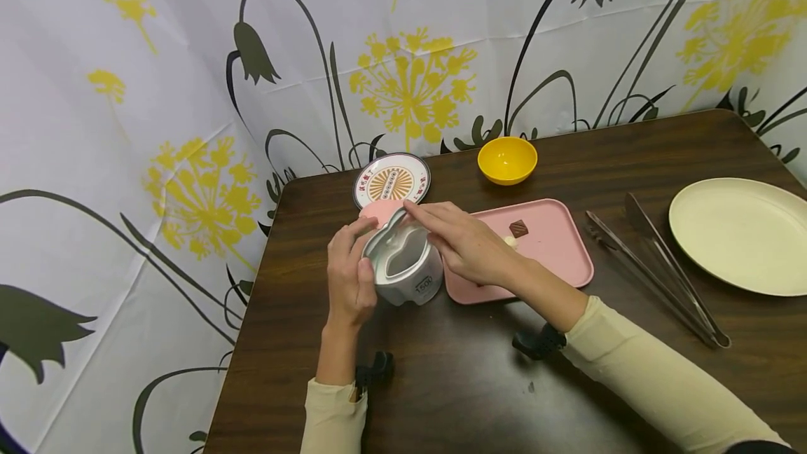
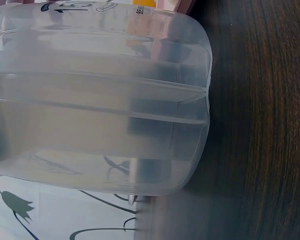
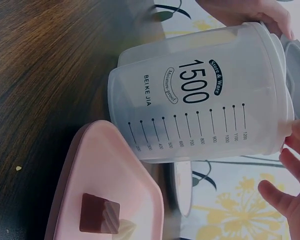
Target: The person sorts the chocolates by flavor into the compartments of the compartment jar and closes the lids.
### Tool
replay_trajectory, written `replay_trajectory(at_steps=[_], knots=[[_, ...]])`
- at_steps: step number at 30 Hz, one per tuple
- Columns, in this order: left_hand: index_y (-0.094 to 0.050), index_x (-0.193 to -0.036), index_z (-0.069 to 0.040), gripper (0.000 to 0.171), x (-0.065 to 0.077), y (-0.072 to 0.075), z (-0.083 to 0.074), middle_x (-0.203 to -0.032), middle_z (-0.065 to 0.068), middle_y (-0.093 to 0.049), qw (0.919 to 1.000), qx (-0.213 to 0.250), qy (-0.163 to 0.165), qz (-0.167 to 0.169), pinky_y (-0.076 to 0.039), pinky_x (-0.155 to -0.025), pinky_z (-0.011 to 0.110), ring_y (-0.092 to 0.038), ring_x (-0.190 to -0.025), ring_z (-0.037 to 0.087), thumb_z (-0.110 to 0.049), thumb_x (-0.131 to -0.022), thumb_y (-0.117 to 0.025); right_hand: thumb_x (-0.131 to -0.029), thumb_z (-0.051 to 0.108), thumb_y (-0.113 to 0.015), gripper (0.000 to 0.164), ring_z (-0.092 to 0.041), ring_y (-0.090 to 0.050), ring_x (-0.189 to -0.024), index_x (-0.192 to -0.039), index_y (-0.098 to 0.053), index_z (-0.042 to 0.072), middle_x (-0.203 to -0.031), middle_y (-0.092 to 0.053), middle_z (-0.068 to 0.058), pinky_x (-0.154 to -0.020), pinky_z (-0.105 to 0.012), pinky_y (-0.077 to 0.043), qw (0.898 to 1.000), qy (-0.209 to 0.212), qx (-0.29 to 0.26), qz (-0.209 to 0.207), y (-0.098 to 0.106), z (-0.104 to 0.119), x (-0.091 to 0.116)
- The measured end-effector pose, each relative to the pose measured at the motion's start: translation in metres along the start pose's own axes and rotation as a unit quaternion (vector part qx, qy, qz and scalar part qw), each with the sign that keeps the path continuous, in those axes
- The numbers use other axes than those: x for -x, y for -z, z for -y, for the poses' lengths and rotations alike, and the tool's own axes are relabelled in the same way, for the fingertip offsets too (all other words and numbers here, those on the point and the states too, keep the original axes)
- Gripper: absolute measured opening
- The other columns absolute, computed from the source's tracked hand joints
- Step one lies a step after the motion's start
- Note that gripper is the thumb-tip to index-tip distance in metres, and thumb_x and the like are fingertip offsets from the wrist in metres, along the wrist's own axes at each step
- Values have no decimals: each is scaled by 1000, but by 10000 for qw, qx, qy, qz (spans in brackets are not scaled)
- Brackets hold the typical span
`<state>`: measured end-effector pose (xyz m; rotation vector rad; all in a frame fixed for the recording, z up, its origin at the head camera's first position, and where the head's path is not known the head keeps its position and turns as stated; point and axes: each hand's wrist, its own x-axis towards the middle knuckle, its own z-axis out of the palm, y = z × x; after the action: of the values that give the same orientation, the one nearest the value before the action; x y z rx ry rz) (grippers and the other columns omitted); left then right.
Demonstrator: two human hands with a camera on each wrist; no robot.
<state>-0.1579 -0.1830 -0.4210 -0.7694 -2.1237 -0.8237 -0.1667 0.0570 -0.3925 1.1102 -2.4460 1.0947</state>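
A clear plastic storage container (image 3: pixel 200 95) printed "1500", with a measuring scale, stands on the table in front of me. Its grey lid (image 3: pixel 297 75) is tilted up from the rim. My left hand (image 1: pixel 349 275) grips the container's left side near the top, thumb on the near side. From the right, my right hand (image 1: pixel 469 244) reaches over the rim, fingers fairly straight, fingertips at the raised lid's edge. Inside, the container's lower part looks bare through the clear wall in the left wrist view. Close to its right lies a pink tray (image 1: pixel 564 247) bearing a chocolate piece (image 3: pixel 99 214).
A white patterned plate (image 1: pixel 412 172) and a pink round thing (image 1: pixel 380 210) sit behind the container. Farther back is a yellow bowl (image 1: pixel 507 161). Metal tongs (image 1: pixel 677 279) and a cream oval plate (image 1: pixel 747 237) lie on the right. A flowered curtain (image 1: pixel 302 111) hangs behind the table.
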Motion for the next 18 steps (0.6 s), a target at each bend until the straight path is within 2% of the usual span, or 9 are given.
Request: replay_trajectory(at_steps=[5,12,18], knots=[[-68,-111,-3,54,1,0,-1,-129,9,-63,10000,26,4,10,-31,-104,50,-52,-123,30,-31,-94,-25,-97,4,-50,58,-20,-42,-132,-153,-34,11,-146,-48,-2,-108,-40,-35,10000,54,-41,52,0,1,-1],[-68,-114,-2,54,1,0,-1,-128,9,-64,9999,89,40,39,-30,-106,51,-51,-125,31,-29,-93,-26,-98,3,-49,59,-21,-38,-137,-154,-31,8,-152,-41,-3,-110,-40,-32,9998,123,-140,102,1,1,2],[-66,-123,-4,54,3,0,-1,-129,8,-64,9998,82,152,39,-27,-108,54,-49,-130,31,-27,-93,-27,-98,5,-50,59,-23,-40,-135,-154,-30,9,-153,-40,-5,-108,-42,-34,9997,45,-168,169,2,1,7]])
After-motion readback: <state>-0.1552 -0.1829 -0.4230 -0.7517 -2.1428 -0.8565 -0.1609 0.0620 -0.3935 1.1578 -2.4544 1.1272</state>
